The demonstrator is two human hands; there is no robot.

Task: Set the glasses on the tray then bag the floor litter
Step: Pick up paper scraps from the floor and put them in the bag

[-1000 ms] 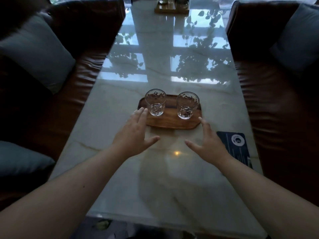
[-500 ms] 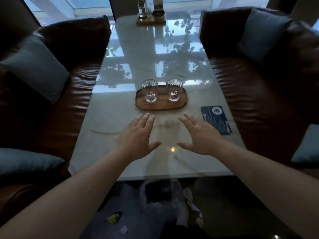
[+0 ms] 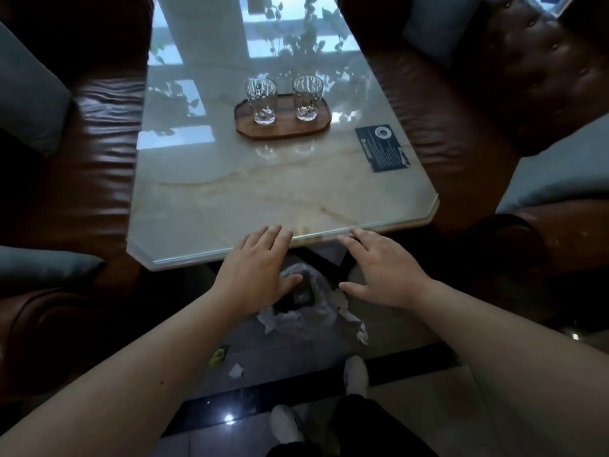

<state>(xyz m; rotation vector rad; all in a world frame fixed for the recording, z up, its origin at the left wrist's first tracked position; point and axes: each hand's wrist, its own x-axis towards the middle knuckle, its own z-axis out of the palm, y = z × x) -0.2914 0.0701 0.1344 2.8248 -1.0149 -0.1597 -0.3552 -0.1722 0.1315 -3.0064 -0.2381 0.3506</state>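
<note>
Two clear ribbed glasses, the left glass (image 3: 261,100) and the right glass (image 3: 307,97), stand upright on a brown wooden tray (image 3: 283,130) in the middle of the marble table (image 3: 230,192). My left hand (image 3: 255,270) and my right hand (image 3: 385,270) hover open, palms down, at the table's near edge, holding nothing. Below them on the floor lies a crumpled clear plastic bag (image 3: 308,298) with white paper scraps (image 3: 354,319) around it. A yellow-green piece of litter (image 3: 218,355) and a white scrap (image 3: 236,370) lie nearer to me.
Brown leather sofas (image 3: 99,133) with grey cushions (image 3: 29,90) flank the table on both sides. A dark blue card (image 3: 382,147) lies on the table's right side. My white shoes (image 3: 355,374) stand on the glossy floor.
Both hands drew back from the tray to the table's near edge. My view pulled away and tilted down, so the floor litter and bag under the table now show.
</note>
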